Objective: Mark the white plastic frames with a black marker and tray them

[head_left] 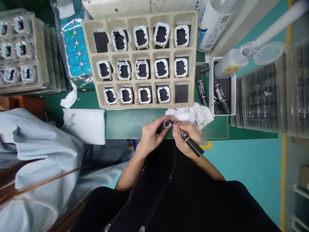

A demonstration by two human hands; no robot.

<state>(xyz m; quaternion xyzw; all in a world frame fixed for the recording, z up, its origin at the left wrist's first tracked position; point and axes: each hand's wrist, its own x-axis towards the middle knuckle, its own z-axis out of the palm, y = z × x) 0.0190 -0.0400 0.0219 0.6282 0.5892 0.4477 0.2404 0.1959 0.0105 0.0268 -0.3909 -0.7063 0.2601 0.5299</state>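
Note:
Close to the table's front edge, my left hand point(151, 135) is closed on a small watch case frame point(167, 122), pinched between thumb and fingers. My right hand point(187, 137) grips a black marker pen point(190, 143), its tip meeting or almost meeting the frame; exact contact is too small to tell. Beyond my hands lies a beige compartment tray point(149, 107) holding several similar silver-white watch case frames point(142, 69), each over a dark pad. Bare dark pads show in its far left and near right compartments. A crumpled white cloth point(195, 115) lies right beside my right hand.
Markers point(201, 88) lie right of the tray, by a white box point(233, 96) holding more. Bottles point(213, 24) and stacked clear trays point(260, 93) stand farther right. At left are a bag of blue pieces point(73, 50), stacked trays point(40, 54) and a person's pale sleeve point(43, 145).

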